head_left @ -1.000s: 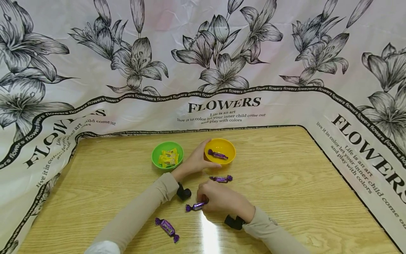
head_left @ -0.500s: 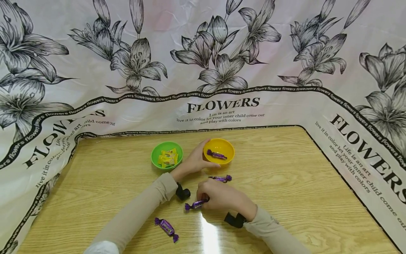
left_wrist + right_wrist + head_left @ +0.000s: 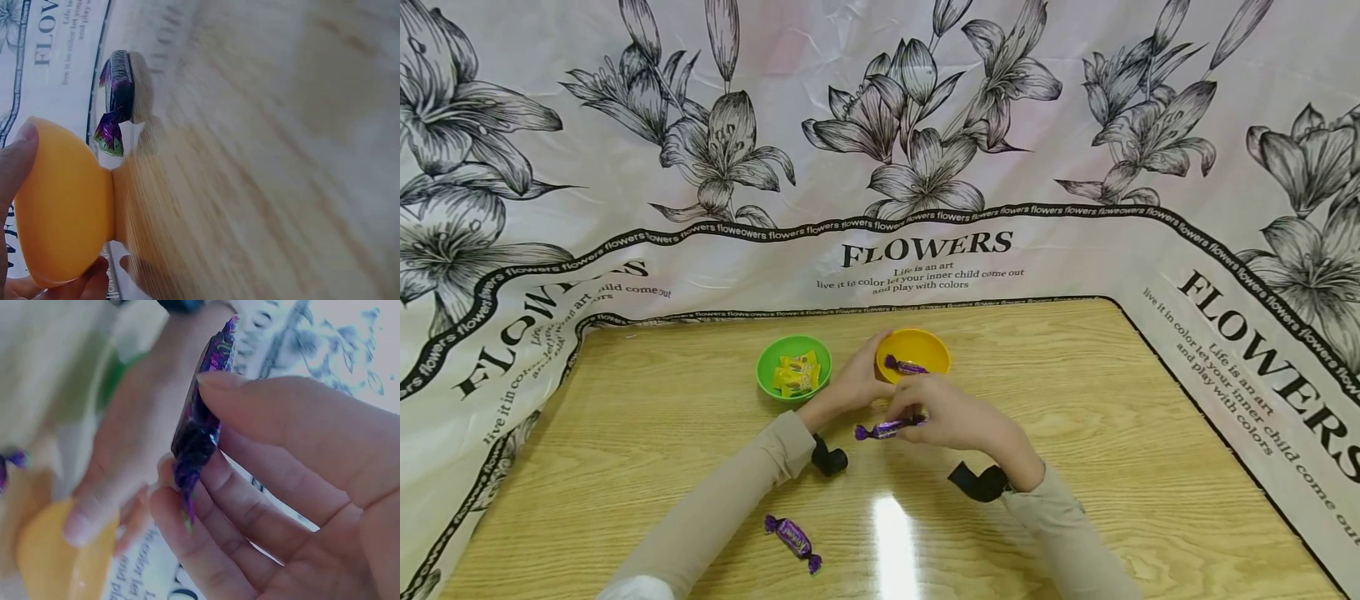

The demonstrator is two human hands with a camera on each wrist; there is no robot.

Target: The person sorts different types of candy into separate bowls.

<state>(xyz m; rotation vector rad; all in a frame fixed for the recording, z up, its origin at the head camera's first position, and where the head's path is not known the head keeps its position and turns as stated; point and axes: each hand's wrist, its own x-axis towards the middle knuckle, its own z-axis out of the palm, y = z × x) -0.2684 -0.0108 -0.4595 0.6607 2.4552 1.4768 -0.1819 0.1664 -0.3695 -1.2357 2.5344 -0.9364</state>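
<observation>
My left hand (image 3: 852, 382) grips the yellow bowl (image 3: 943, 360) by its side, thumb and fingers around the wall, as the left wrist view of the bowl (image 3: 62, 206) shows. One purple wrapped candy (image 3: 904, 365) lies inside the bowl. My right hand (image 3: 958, 417) pinches another purple candy (image 3: 880, 430) between thumb and fingertips, in front of the bowl. The right wrist view shows this candy (image 3: 203, 406) tilted in my fingers. Beside the bowl a further purple candy (image 3: 120, 87) rests on the table; my right hand mostly hides it in the head view.
A green bowl (image 3: 765, 385) with yellow-wrapped candies (image 3: 797, 373) stands left of my left hand. Another purple candy (image 3: 793, 540) lies near the front of the wooden table (image 3: 1075, 400). A flower-print cloth (image 3: 737, 275) borders the table at the back and sides.
My right hand has lifted the purple candy and carried it away from me, toward the yellow bowl. My left hand keeps its grip on the bowl, which looks slightly tilted now.
</observation>
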